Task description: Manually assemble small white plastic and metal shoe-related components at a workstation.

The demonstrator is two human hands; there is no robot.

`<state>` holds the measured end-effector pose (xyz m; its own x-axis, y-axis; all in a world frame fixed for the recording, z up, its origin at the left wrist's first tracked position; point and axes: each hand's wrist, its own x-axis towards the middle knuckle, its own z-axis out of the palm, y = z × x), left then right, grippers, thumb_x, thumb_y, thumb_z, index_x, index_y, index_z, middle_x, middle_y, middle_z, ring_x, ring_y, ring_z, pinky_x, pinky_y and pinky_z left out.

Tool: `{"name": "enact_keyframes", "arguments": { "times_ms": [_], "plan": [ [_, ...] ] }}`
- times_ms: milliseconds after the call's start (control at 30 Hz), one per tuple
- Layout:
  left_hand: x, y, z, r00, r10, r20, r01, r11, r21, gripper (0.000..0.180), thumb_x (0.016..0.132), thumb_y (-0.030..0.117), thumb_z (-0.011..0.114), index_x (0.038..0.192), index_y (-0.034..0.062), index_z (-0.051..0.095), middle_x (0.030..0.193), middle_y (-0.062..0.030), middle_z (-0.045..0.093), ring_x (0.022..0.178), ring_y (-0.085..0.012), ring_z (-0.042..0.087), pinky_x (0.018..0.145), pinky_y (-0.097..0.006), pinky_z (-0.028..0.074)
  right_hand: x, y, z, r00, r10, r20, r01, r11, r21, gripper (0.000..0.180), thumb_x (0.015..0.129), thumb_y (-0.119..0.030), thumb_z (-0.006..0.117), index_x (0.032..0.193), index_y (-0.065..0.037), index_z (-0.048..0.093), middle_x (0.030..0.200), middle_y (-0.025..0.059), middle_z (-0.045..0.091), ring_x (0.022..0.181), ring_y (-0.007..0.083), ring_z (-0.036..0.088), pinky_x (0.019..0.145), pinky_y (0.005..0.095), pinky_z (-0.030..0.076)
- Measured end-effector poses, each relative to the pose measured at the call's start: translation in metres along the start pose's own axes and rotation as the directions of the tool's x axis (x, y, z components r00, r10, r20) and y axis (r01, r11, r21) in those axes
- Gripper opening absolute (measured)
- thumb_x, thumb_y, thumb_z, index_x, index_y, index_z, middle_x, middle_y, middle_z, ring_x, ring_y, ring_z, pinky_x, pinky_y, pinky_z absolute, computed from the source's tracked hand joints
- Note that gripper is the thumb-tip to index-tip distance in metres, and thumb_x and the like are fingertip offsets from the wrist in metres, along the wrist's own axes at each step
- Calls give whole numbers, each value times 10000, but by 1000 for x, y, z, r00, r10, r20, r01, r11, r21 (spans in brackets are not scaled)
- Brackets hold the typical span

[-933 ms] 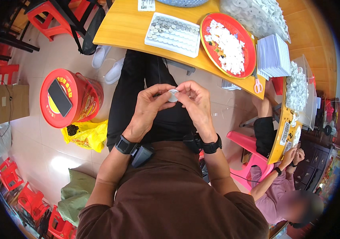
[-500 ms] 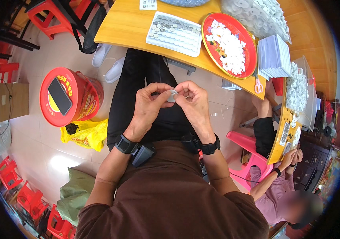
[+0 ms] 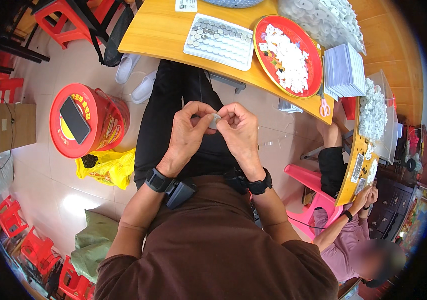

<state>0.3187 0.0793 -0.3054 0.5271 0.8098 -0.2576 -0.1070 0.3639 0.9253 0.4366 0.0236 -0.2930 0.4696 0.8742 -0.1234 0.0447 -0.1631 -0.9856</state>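
Between my two hands, above my lap, is a small round whitish disc [image 3: 214, 121]. My left hand [image 3: 189, 129] pinches its left side with thumb and forefinger. On the other side my right hand [image 3: 238, 131] has thumb and fingertips closed on the same disc, partly covering it. Ahead on the table, a white tray [image 3: 223, 56] has rows of round hollows, the far ones filled with silvery discs. Right of that tray stands a round red tray [image 3: 314, 62] heaped with small white plastic parts [image 3: 291, 60] and a few dark and yellowish bits.
Scissors with pink handles [image 3: 325, 106] lie at the table's [image 3: 148, 35] right edge, beside stacked white trays [image 3: 344, 70]. A clear bag of white parts [image 3: 323, 20] sits behind. To my left stands a red bucket [image 3: 106, 120] with a phone on top. A co-worker [image 3: 343, 250] works at the right.
Both hands shift very slightly, the right one a little to the left. The disc stays pinched between them and looks slightly turned.
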Motion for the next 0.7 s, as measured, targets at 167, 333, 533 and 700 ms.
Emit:
{"name": "enact_keyframes", "arguments": {
  "times_ms": [167,333,533,700],
  "plan": [
    [4,9,-5,994,-106,38,107,994,-30,138,844,25,588,973,-5,627,833,-37,603,750,-100,609,658,-232,549,5,-6,-7,994,100,39,-105,985,138,40,741,30,602,758,-5,610,635,-10,565,562,24,501,503,165,418],
    [4,11,-9,992,-23,124,14,997,70,197,797,-32,584,987,-29,634,861,-84,660,770,-108,633,677,-222,527,9,-10,-20,984,141,106,-149,987,65,85,746,28,605,821,7,638,675,10,594,578,37,533,512,171,434],
    [2,16,-3,991,99,90,-121,949,291,208,743,-50,587,942,-29,642,777,-87,664,707,-100,636,651,-226,523,8,-17,-20,991,89,105,-80,993,-81,108,731,31,620,832,24,658,692,38,620,580,63,549,543,194,453],
    [0,19,2,987,114,111,-147,920,364,202,733,-41,598,931,-26,638,747,-99,656,672,-112,638,619,-228,522,8,-15,-26,990,104,90,-88,982,-167,105,711,24,637,811,22,668,679,54,625,581,74,555,543,213,453]
  ]
}}
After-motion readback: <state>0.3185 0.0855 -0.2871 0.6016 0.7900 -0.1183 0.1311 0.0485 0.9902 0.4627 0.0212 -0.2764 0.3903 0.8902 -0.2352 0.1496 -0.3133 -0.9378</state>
